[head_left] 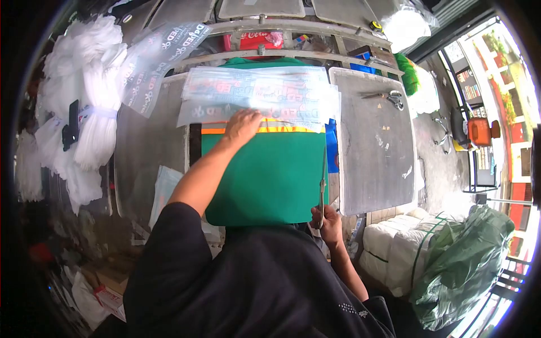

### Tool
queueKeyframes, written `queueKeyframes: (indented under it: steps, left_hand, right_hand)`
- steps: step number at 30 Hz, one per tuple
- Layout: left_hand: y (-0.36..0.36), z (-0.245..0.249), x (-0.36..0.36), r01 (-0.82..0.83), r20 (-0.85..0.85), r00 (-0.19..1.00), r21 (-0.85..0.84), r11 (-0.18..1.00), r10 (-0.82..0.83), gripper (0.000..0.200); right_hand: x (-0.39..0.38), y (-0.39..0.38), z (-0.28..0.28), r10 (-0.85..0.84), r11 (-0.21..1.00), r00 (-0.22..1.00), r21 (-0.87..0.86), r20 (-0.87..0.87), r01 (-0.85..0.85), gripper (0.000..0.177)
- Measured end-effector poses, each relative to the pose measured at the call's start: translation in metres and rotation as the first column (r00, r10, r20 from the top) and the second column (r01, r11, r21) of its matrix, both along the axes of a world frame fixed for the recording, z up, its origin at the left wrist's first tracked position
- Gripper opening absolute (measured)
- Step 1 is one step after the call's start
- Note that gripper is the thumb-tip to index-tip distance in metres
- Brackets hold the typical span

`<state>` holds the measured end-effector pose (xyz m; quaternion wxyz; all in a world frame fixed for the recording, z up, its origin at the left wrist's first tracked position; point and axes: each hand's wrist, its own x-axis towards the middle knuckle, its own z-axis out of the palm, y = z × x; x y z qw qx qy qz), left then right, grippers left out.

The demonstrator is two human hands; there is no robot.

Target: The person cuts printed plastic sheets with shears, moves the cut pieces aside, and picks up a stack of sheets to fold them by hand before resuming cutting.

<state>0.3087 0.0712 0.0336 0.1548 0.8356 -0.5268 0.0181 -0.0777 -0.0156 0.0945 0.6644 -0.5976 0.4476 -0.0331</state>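
Observation:
My left hand [243, 127] lies with its fingers stretched over the lower edge of a stack of printed translucent plastic sheets [220, 93]. Just beneath the sheets, an orange and yellow strip [290, 129] crosses the green board [265, 174] in front of me. Low at the board's right edge, my right hand [328, 223] is closed round the handles of a pair of scissors [323, 188]. The long blades point away from me, along that edge. Part of the handles is hidden by the fingers.
Grey panels [372, 146] flank the green board. Another pair of scissors [391, 99] lies on the right panel. White bundled plastic [96, 112] hangs at left with a phone-like dark object [71, 127]. White bales [394, 242] and a green sack [462, 265] stand at lower right.

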Motion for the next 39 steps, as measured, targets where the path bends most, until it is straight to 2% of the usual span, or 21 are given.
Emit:
queueKeyframes:
  steps: [1,3,5,7,9,10,12,13,15,16,17,19,20,22,23,25,29,32,34,38,39]
  left_hand:
    - [0.003,-0.013,-0.015,-0.014,0.044,0.999,-0.019,1.000,0.015,0.016]
    - [0.011,-0.014,-0.066,0.057,0.052,0.997,-0.134,0.989,-0.050,0.020]
    - [0.015,-0.018,-0.126,-0.002,0.148,0.989,-0.043,0.999,0.009,0.026]
    - [0.019,-0.010,-0.172,-0.032,0.089,0.995,-0.003,0.999,0.033,0.033]
    - [0.026,0.004,-0.205,-0.034,-0.122,0.992,0.041,0.999,0.039,0.043]
    - [0.032,0.014,-0.212,-0.042,-0.121,0.991,0.051,0.998,0.048,0.043]
    - [0.051,0.029,-0.221,0.049,-0.221,0.973,-0.066,0.997,-0.063,0.065]
    - [0.061,0.030,-0.221,0.047,-0.216,0.975,-0.055,0.997,-0.058,0.065]
    - [0.084,0.027,-0.222,-0.137,-0.178,0.975,0.012,0.991,0.137,0.082]
    - [0.094,0.020,-0.225,-0.166,-0.178,0.966,0.117,0.979,0.185,0.088]
    - [0.103,0.014,-0.227,-0.172,-0.187,0.963,0.120,0.978,0.193,0.088]
    - [0.113,0.008,-0.229,-0.137,-0.115,0.982,0.138,0.981,0.153,0.088]
    - [0.115,0.005,-0.226,-0.138,-0.059,0.986,0.202,0.970,0.153,0.085]
    - [0.121,0.000,-0.220,-0.135,-0.059,0.987,0.180,0.974,0.147,0.083]
    - [0.123,-0.003,-0.217,-0.118,-0.052,0.990,0.164,0.979,0.128,0.080]
    - [0.124,-0.005,-0.218,-0.130,-0.066,0.988,0.154,0.980,0.141,0.077]
    - [0.125,-0.012,-0.216,-0.132,-0.050,0.989,0.149,0.980,0.140,0.078]
    - [0.124,-0.005,-0.220,-0.137,-0.035,0.989,0.139,0.981,0.143,0.083]
    - [0.124,0.000,-0.221,-0.134,-0.053,0.988,0.176,0.975,0.145,0.088]
    - [0.123,0.000,-0.223,-0.153,-0.042,0.985,0.213,0.965,0.165,0.090]
    - [0.123,0.000,-0.223,-0.152,-0.041,0.986,0.202,0.967,0.164,0.090]
  right_hand:
    - [-0.006,0.000,-0.002,0.037,0.999,0.999,0.002,-0.016,-0.037,0.031]
    - [-0.013,-0.002,0.008,0.085,0.996,0.996,-0.011,-0.024,-0.085,0.029]
    - [-0.024,-0.004,0.015,0.179,0.984,0.983,0.012,0.037,-0.179,0.025]
    - [-0.039,-0.007,0.008,0.213,0.976,0.976,0.032,0.036,-0.214,0.024]
    - [-0.051,-0.011,0.004,0.250,0.966,0.967,0.048,0.042,-0.252,0.023]
    - [-0.056,-0.011,0.005,0.267,0.958,0.962,0.086,0.064,-0.272,0.024]
    - [-0.065,-0.011,-0.002,0.286,0.945,0.953,0.134,0.096,-0.297,0.025]
    - [-0.070,-0.013,-0.009,0.339,0.924,0.936,0.151,0.095,-0.350,0.027]
    - [-0.081,-0.009,-0.021,0.391,0.897,0.916,0.186,0.086,-0.400,0.029]
    - [-0.084,-0.008,-0.024,0.426,0.889,0.903,0.158,0.059,-0.430,0.030]
    - [-0.087,-0.008,-0.026,0.464,0.877,0.885,0.126,0.030,-0.464,0.031]
    - [-0.097,-0.007,-0.028,0.466,0.868,0.883,0.168,0.048,-0.467,0.036]
    - [-0.103,-0.007,-0.029,0.502,0.842,0.862,0.186,0.077,-0.507,0.041]
    - [-0.116,-0.009,-0.042,0.610,0.768,0.784,0.155,0.116,-0.621,0.053]
    - [-0.122,-0.011,-0.052,0.620,0.762,0.777,0.154,0.111,-0.630,0.053]
    - [-0.125,-0.006,-0.051,0.606,0.740,0.791,0.304,0.085,-0.600,0.055]
    - [-0.107,0.003,-0.050,0.570,0.732,0.808,0.354,0.150,-0.582,0.054]
    - [-0.088,0.012,-0.073,0.551,0.761,0.808,0.271,0.210,-0.589,0.054]
    - [-0.073,0.016,-0.079,0.523,0.821,0.845,0.199,0.115,-0.535,0.052]
    - [-0.062,0.017,-0.084,0.550,0.815,0.830,0.154,0.093,-0.558,0.052]
    - [-0.060,0.018,-0.070,0.545,0.827,0.836,0.122,0.059,-0.548,0.051]
